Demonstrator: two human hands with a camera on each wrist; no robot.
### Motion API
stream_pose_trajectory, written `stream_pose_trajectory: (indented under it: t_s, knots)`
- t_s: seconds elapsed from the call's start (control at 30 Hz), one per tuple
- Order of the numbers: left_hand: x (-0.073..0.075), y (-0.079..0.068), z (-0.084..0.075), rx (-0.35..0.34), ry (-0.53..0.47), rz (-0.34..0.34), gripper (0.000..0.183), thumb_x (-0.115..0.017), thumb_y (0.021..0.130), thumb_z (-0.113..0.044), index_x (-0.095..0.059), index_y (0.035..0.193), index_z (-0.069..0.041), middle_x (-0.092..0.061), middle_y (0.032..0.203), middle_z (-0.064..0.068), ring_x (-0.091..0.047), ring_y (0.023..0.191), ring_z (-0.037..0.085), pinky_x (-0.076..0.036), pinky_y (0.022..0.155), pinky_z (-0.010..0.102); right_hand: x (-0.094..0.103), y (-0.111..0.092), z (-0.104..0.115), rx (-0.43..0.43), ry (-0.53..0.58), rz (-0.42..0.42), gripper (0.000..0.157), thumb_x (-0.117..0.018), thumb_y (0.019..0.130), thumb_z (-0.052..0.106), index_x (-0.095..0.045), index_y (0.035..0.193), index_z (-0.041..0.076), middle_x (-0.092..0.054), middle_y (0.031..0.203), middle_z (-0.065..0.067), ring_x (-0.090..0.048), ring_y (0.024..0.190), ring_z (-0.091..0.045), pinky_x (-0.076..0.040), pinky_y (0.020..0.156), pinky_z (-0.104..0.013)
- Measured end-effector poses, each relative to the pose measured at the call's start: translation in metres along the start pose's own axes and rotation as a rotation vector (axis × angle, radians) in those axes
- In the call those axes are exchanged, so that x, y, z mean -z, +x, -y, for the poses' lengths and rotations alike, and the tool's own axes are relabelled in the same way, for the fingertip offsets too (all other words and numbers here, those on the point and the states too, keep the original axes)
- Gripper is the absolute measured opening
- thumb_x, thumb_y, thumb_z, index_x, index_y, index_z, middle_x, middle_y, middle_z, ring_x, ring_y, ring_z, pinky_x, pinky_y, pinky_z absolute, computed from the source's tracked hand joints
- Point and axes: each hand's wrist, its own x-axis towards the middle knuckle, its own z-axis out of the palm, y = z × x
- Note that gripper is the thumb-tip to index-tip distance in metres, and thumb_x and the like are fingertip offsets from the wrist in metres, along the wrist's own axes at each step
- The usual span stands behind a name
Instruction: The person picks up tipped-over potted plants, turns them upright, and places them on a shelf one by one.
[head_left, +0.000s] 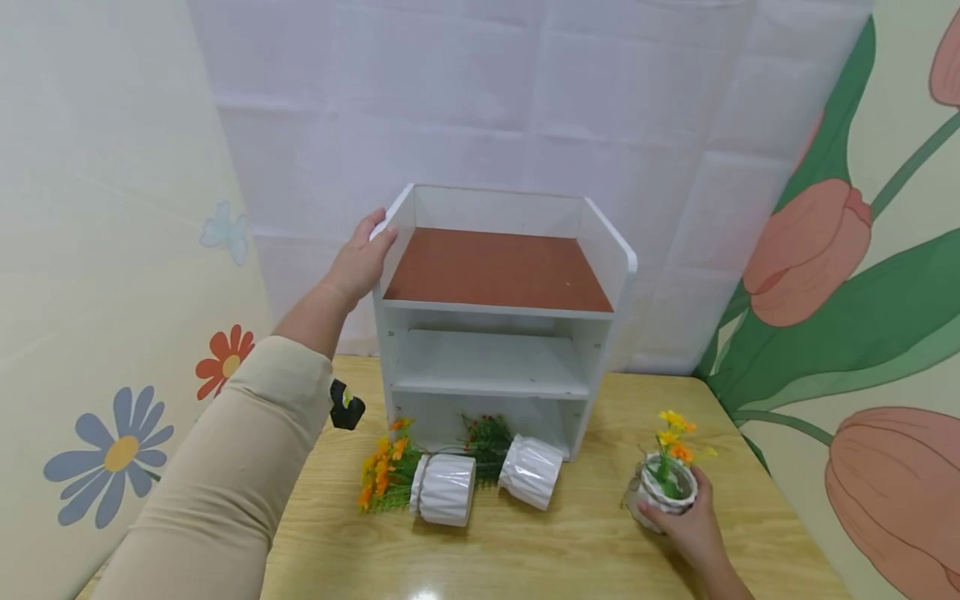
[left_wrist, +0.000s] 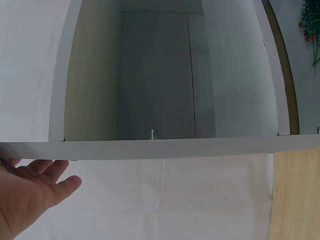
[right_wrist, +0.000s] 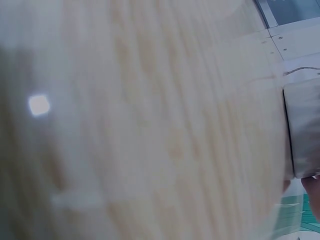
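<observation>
The right hand grips a flowerpot right of the shelf; the left hand touches its left side, grip unclear. Nudged, the 2 toppled pots before it could roll.

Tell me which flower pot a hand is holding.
The rightmost pot, the one with its opening facing up: the right hand grips it. The leftmost pot and the middle pot lie on their sides by the shelf, untouched.
</observation>
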Motion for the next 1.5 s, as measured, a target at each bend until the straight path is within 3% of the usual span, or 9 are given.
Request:
stream_pose_trajectory:
  t_s: [0.77,1.17,1.5]
  knots:
    - [-0.003,0.002,0.0,0.0,-0.018,0.002,0.066,-0.027,0.103,-0.053,-0.003,0.159,-0.03,-0.025,0.159,0.018,-0.031,0.141,0.04,-0.025,0.113,0.065,0.008,0.003,0.011,0.007,-0.013,-0.018,0.121,-0.084,0.075,0.025,0.005,0.155,0.003,-0.017,0.154,-0.035,-0.022,0.141,-0.048,-0.021,0.115,-0.061]
    - [-0.006,0.005,0.001,-0.016,-0.017,-0.009,0.065,-0.028,0.103,-0.05,-0.006,0.159,-0.026,-0.025,0.159,0.018,-0.03,0.142,0.04,-0.025,0.114,0.063,0.021,0.004,0.044,0.071,-0.005,-0.055,0.118,-0.082,0.077,0.022,0.004,0.155,0.003,-0.018,0.153,-0.036,-0.024,0.14,-0.047,-0.025,0.114,-0.058]
    - [-0.007,0.006,0.0,-0.017,-0.016,-0.009,0.065,-0.028,0.103,-0.051,-0.006,0.159,-0.026,-0.025,0.159,0.019,-0.032,0.141,0.041,-0.027,0.113,0.064,0.033,0.007,0.079,0.096,-0.031,-0.003,0.122,-0.084,0.077,0.024,0.008,0.156,0.006,-0.017,0.155,-0.032,-0.023,0.142,-0.046,-0.026,0.114,-0.059]
